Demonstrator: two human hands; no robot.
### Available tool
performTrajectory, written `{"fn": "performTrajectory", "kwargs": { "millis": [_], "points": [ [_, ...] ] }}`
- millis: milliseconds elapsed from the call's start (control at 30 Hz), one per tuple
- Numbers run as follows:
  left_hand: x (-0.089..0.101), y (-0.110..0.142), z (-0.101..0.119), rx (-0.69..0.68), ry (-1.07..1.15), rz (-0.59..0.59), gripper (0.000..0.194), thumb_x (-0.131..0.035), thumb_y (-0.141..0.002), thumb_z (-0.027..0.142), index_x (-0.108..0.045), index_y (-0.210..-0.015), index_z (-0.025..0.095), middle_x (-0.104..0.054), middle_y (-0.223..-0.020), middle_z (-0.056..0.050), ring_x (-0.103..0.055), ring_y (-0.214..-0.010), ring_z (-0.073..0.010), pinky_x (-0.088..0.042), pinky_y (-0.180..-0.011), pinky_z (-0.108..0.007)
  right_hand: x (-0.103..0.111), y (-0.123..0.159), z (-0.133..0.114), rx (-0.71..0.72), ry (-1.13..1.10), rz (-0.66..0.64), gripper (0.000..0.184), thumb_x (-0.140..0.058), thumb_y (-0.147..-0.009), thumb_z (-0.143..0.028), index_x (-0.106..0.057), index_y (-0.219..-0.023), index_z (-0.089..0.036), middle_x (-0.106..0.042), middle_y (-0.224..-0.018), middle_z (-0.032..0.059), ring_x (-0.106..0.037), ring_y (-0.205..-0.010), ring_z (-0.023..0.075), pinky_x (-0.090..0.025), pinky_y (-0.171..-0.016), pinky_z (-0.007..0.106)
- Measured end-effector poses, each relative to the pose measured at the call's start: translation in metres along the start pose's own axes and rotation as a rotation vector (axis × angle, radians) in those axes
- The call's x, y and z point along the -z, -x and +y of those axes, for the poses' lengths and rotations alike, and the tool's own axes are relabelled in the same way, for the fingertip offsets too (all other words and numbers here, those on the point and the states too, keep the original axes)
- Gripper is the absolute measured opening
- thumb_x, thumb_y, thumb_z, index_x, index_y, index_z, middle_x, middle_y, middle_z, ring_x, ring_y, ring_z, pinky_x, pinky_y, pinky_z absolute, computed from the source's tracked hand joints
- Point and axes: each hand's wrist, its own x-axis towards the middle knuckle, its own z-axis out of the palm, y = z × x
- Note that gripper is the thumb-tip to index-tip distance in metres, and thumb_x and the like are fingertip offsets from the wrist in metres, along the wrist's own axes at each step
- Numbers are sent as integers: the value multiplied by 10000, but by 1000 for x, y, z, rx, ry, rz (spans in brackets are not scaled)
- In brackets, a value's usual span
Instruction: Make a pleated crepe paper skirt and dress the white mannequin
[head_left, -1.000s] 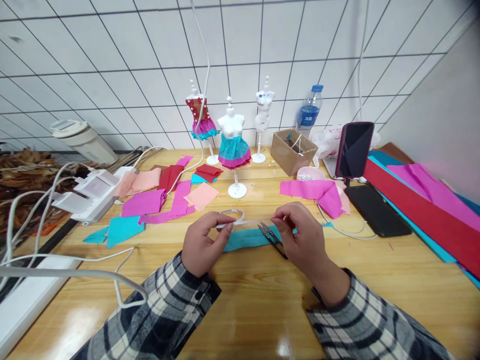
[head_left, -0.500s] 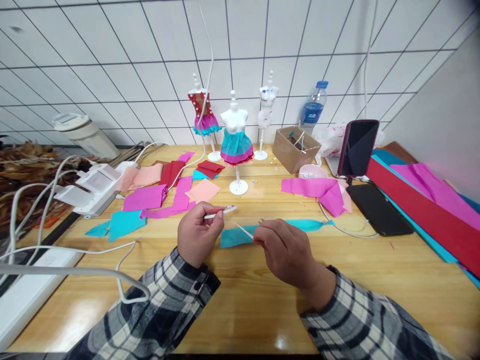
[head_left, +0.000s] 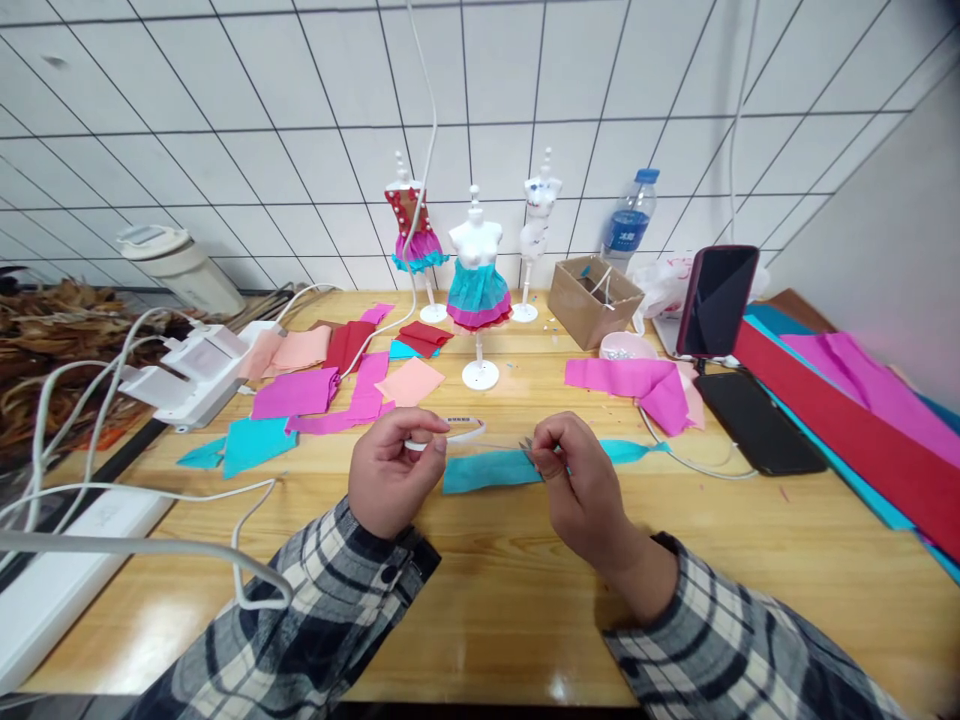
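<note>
My left hand (head_left: pixel 394 470) is closed on a thin white roll of tape (head_left: pixel 466 432), pinched between thumb and fingers, with printing on its inner side. A pale narrow strip of tape (head_left: pixel 495 446) stretches from the roll toward my right hand (head_left: pixel 581 480). That hand is closed, and two grey metal tips of a small pointed tool (head_left: pixel 526 447) poke out from its fingers; whether scissors or tweezers I cannot tell. Beneath and behind the hands lies a blue crepe-paper strip (head_left: pixel 487 472). Beyond it stands a small white dress form (head_left: pixel 478 240) in a blue, magenta and red skirt.
Two more dress forms (head_left: pixel 409 215) stand by the tiled wall. A cardboard box (head_left: pixel 592 310), pink bowl (head_left: pixel 626 346), water bottle (head_left: pixel 628 225) and phones (head_left: pixel 757 422) are right of centre. Paper pieces (head_left: pixel 296 393), a power strip (head_left: pixel 217 380) and cables lie left.
My right hand has moved slightly right and turned, drawing the tape strip longer and straighter. The roll in my left hand has tilted, showing its ring shape.
</note>
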Motion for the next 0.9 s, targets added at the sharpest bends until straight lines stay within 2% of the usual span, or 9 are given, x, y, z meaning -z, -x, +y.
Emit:
{"fn": "performTrajectory", "kwargs": {
  "millis": [67,133,233,333,433,567,667,767,900],
  "points": [
    [-4,-1,-1,-15,94,1,184,-612,-814,214,-433,-854,230,-410,-607,89,-423,-510,-71,-419,-512,-197,2,3,-3,56,27,-4,142,-445,-938,-126,-476,-855,-236,-542,-769,13,-541,-721,169,-463,-633,299],
    [-1,-7,-8,-45,149,54,271,-598,-825,208,-331,-845,247,-357,-605,105,-405,-520,-71,-437,-562,-210,7,8,-8,244,89,-19,169,-459,-894,-79,-497,-889,-243,-577,-807,26,-567,-748,177,-486,-664,314],
    [26,-24,-31,-74,-12,267,250,-540,-880,215,-295,-845,251,-362,-671,87,-448,-599,-76,-439,-628,-222,18,11,-15,444,112,18,217,-490,-852,-50,-525,-924,-251,-599,-844,34,-579,-742,168,-514,-678,313],
    [62,-42,-59,-63,-183,279,98,-454,-948,219,-360,-946,247,-344,-790,60,-480,-720,-74,-445,-763,-246,25,6,-16,234,55,7,147,-508,-901,-105,-541,-918,-247,-594,-822,31,-585,-767,175,-518,-691,323],
    [78,-50,-81,-19,-309,45,197,-617,-867,298,-510,-1004,206,-522,-841,29,-561,-783,-134,-478,-800,-324,22,-3,-9,-131,-231,-147,106,-498,-964,-259,-531,-866,-234,-612,-868,42,-585,-754,166,-500,-610,292],
    [66,-45,-82,-15,-564,-193,505,-716,-767,453,-622,-1183,184,-643,-1103,-112,-561,-1096,-328,-392,-1018,-559,20,-8,-1,-437,-696,-341,275,-556,-931,-461,-497,-816,-218,-683,-1010,89,-603,-715,150,-508,-556,268],
    [54,-35,-59,-83,-487,-252,502,-387,-979,499,-522,-1372,217,-546,-1354,-136,-460,-1293,-310,-316,-1117,-535,22,-8,0,-501,-761,-412,301,-607,-895,-483,-510,-802,-214,-709,-991,87,-601,-690,139,-512,-581,272],
    [44,-24,-32,-140,-153,-477,688,-119,-980,617,-663,-1211,263,-571,-1317,-110,-492,-1284,-288,-349,-1125,-476,23,-9,-2,-504,-741,-441,300,-631,-879,-479,-537,-797,-207,-711,-953,70,-569,-640,116,-484,-556,248],
    [32,-17,-15,-135,-192,-644,548,-340,-957,622,-737,-886,250,-627,-1194,-99,-557,-1176,-281,-405,-1060,-447,21,-10,-1,-501,-719,-427,281,-645,-877,-453,-554,-794,-199,-692,-910,49,-530,-609,97,-451,-542,228]
  ]
}}
